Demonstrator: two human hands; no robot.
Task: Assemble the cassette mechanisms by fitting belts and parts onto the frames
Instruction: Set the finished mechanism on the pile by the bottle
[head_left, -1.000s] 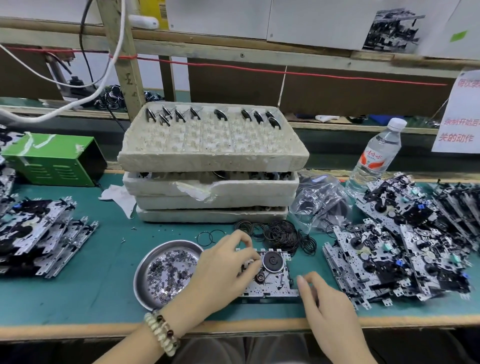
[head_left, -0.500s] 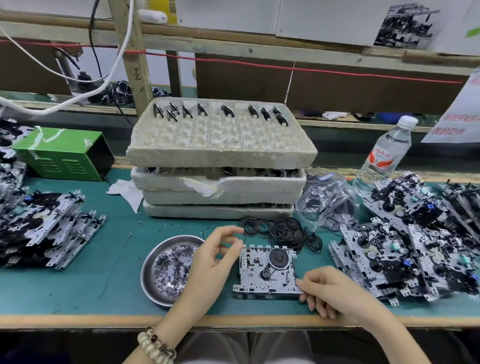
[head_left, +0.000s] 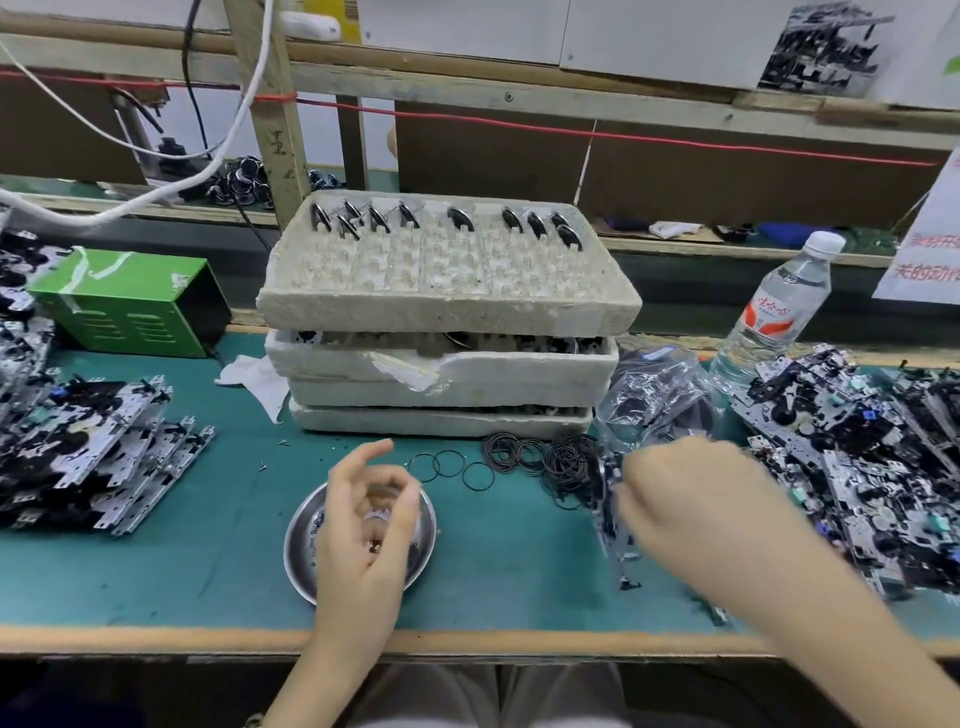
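My right hand (head_left: 696, 509) is blurred and grips a metal cassette mechanism frame (head_left: 615, 535), which stands tilted on edge beside the right-hand pile of mechanisms (head_left: 857, 478). Over the round metal dish (head_left: 296, 561) of small parts hovers my left hand (head_left: 363, 540), fingers loosely curled and apart, with no part clearly in them. Black rubber belts (head_left: 561, 462) lie in a heap on the green mat. Three loose belts (head_left: 447, 462) lie just behind the dish.
Stacked white foam trays (head_left: 447, 312) stand at centre back, the top one holding black flywheels (head_left: 462, 218). A second pile of mechanisms (head_left: 88, 457) lies left, with a green box (head_left: 124, 301) behind it. A plastic bag (head_left: 654, 395) and water bottle (head_left: 774, 306) stand right.
My right hand has lifted the frame off the mat in front of me and swung it right, onto its edge. My left hand left the frame and moved over the dish.
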